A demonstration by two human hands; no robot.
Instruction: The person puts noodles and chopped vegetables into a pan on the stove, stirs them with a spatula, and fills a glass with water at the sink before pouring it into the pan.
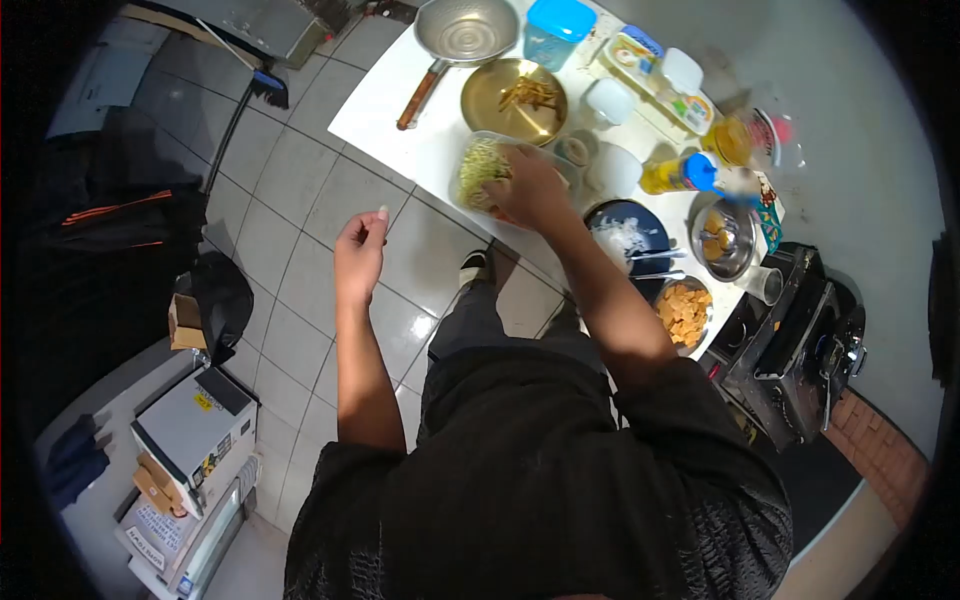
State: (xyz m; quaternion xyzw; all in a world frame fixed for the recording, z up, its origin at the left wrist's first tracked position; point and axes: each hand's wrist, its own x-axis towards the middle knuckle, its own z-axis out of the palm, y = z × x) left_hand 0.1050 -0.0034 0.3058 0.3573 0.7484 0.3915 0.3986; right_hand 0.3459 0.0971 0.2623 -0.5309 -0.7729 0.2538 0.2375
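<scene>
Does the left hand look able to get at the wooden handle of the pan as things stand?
Probably yes: the left hand looks empty, and the wooden handle points toward it with nothing visible between. The right hand is at the plastic tub, off to the side.

Kitchen, small, tiled floor [285, 190]. Evidence: white table [385, 105] crowded with saucepan [467, 32], metal bowls of food, plastic food tubs; black stove [785, 350] alongside.

No txt we can read for sure: lettering on the box [195, 412], lower L of frame, & tub [632, 56], upper R, is too blurry.
</scene>
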